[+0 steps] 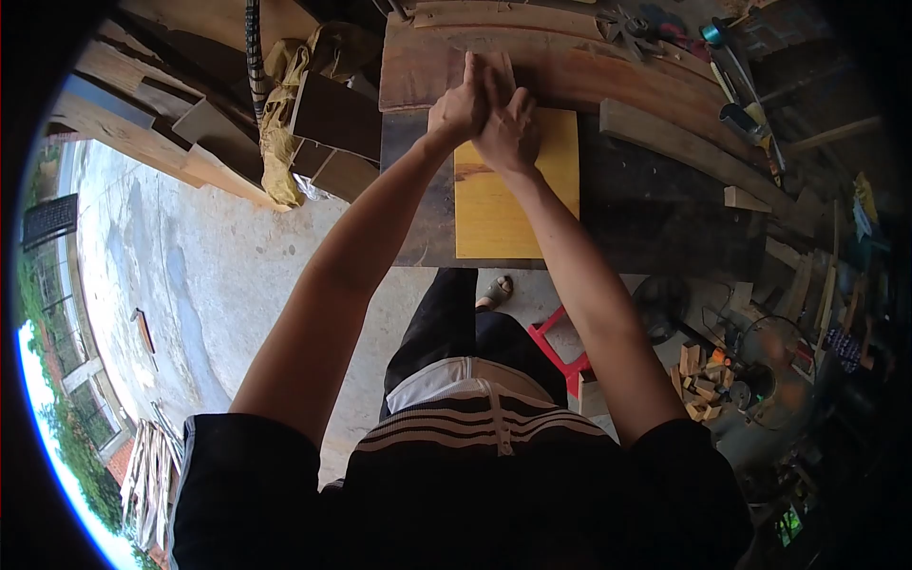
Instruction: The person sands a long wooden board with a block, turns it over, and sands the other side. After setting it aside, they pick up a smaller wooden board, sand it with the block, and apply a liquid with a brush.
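Note:
A yellow board lies flat on the dark workbench. Both of my hands are together at its far end. My left hand is closed at the far left corner, with one finger pointing away from me. Beside it, touching it, my right hand has its fingers bent and pressed down. A flat brown piece shows just beyond and between the fingers, and both hands appear to hold it. The undersides of the hands are hidden.
Long planks lie across the bench's far side, with a narrower strip at right. Tools sit at the far right. Boards and yellow cloth stand left. Below are a red stool and wood offcuts.

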Tool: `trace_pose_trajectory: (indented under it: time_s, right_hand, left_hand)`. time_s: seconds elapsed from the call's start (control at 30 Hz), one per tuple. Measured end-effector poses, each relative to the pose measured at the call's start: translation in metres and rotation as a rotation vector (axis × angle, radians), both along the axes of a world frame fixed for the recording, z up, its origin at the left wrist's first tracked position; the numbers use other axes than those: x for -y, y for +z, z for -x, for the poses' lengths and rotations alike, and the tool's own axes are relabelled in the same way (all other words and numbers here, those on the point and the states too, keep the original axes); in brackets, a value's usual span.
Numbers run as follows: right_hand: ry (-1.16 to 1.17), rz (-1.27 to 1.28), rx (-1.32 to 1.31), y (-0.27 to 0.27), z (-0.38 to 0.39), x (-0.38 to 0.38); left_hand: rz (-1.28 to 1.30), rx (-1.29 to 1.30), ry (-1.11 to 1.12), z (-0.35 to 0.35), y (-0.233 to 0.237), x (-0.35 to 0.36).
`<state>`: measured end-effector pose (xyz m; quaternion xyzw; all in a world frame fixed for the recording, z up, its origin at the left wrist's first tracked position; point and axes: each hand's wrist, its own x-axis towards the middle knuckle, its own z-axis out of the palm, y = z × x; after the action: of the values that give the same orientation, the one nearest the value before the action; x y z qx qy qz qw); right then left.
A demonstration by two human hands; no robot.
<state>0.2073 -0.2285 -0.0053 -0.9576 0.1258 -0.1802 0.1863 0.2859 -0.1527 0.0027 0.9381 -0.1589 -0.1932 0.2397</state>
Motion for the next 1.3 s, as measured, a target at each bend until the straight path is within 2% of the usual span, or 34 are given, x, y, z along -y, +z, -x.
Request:
trace_pose_trajectory:
  time_s: [0.17, 0.2, 0.23, 0.27, 0.33, 0.47, 0.63, 0.73, 0.8, 0.9, 0.97, 1.03, 1.1, 1.13, 1.2, 1.3]
  right_hand:
    - [0.14, -0.062, -0.244, 0.025, 0.142, -0.038]
    - [0.153, -0.079, -0.23, 0.025, 0.166, -0.047]
    - [0.194, 0.009, -0.217, 0.021, 0.181, -0.049]
    - [0.209, -0.012, -0.242, 0.026, 0.18, -0.048]
    - [0.224, -0.032, -0.268, 0.029, 0.165, -0.044]
    - [0.165, -0.099, -0.202, 0.022, 0.085, -0.031]
    - [0.088, -0.085, 0.039, 0.003, -0.005, -0.014]
    - [0.087, -0.075, 0.081, 0.0, 0.001, -0.011]
    - [0.144, -0.099, -0.028, 0.006, 0.044, -0.012]
    - [0.152, -0.072, -0.141, 0.017, 0.136, -0.016]
    - [0.159, -0.062, -0.266, 0.028, 0.184, -0.015]
    - [0.175, -0.048, -0.231, 0.021, 0.202, -0.009]
    - [0.173, -0.043, -0.253, 0.026, 0.186, -0.003]
    - [0.173, -0.046, -0.27, 0.028, 0.177, -0.001]
    - [0.153, -0.036, -0.262, 0.023, 0.136, 0.01]
    - [0.068, -0.015, -0.159, 0.01, 0.064, 0.033]
  left_hand:
    - [0.071, -0.054, 0.014, 0.155, -0.004, -0.066]
    - [0.08, -0.162, 0.097, 0.184, -0.001, -0.077]
    - [0.117, -0.153, 0.139, 0.206, 0.001, -0.083]
    - [0.091, -0.164, 0.139, 0.21, 0.005, -0.082]
    - [0.066, -0.177, 0.138, 0.195, 0.005, -0.077]
    - [0.069, 0.049, -0.051, 0.098, -0.017, -0.064]
    - [-0.069, 0.046, 0.009, -0.003, 0.003, -0.025]
    - [-0.101, 0.075, 0.049, 0.005, 0.0, -0.019]
    - [-0.018, 0.035, 0.038, 0.048, -0.001, -0.029]
    - [-0.026, -0.038, -0.014, 0.141, 0.002, -0.042]
    - [-0.046, -0.186, -0.023, 0.191, 0.018, -0.042]
    - [0.087, -0.051, 0.035, 0.219, -0.002, -0.041]
    - [0.15, 0.131, -0.012, 0.209, -0.001, -0.036]
    - [0.147, 0.127, -0.005, 0.197, -0.005, -0.032]
    - [0.007, -0.131, -0.026, 0.144, 0.009, -0.013]
    - [0.026, -0.034, -0.115, 0.062, 0.007, 0.019]
